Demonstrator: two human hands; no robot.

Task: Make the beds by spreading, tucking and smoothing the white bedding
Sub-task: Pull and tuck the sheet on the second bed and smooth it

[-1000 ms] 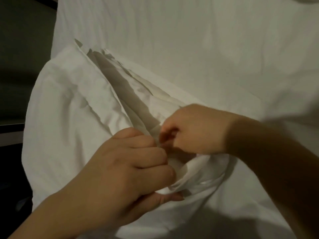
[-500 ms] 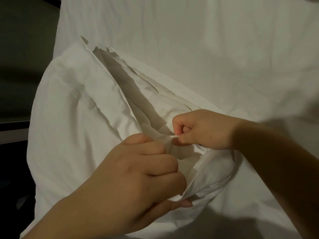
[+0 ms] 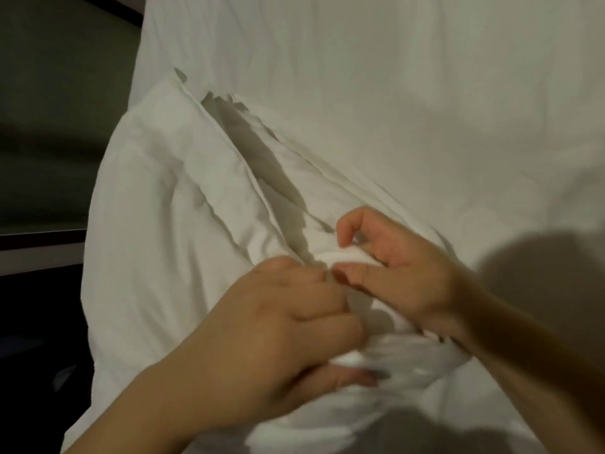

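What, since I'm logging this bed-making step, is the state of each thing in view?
White fabric pillowcase: plump, open end gaping, its edge bunched between the hands.
Left hand: fingers curled, gripping the bunched edge.
Right hand: thumb and forefinger pinching a fold of that edge.
White bed sheet: spread flat, lightly creased.

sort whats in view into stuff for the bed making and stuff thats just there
For the job:
pillow
bunched cloth, gripped by the left hand, a fold pinched by the right hand
white sheet beneath

Just there:
dark wall
pale ledge, far left
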